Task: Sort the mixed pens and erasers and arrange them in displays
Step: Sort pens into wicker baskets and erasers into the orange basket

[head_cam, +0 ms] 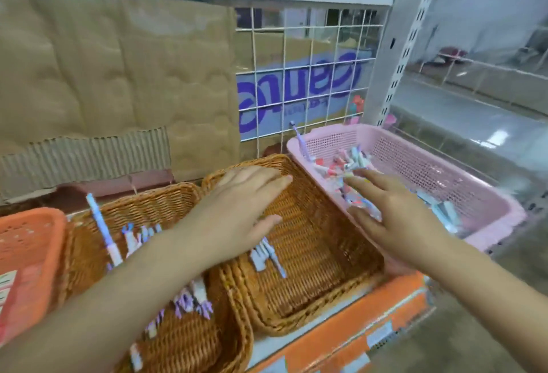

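right hand point(394, 215) lies flat, fingers spread, holding nothing, over the mixed pens and erasers point(350, 165) in the pink basket point(335, 129); left hand point(243, 209) hovers loose and empty above the wicker basket point(311, 254). best to pinch one kind at a time, lifting clear of the heap

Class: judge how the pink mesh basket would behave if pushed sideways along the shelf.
The pink basket probably slides easily: thin perforated plastic, only partly filled. Its walls likely flex under pressure. The loose items inside would probably shift.
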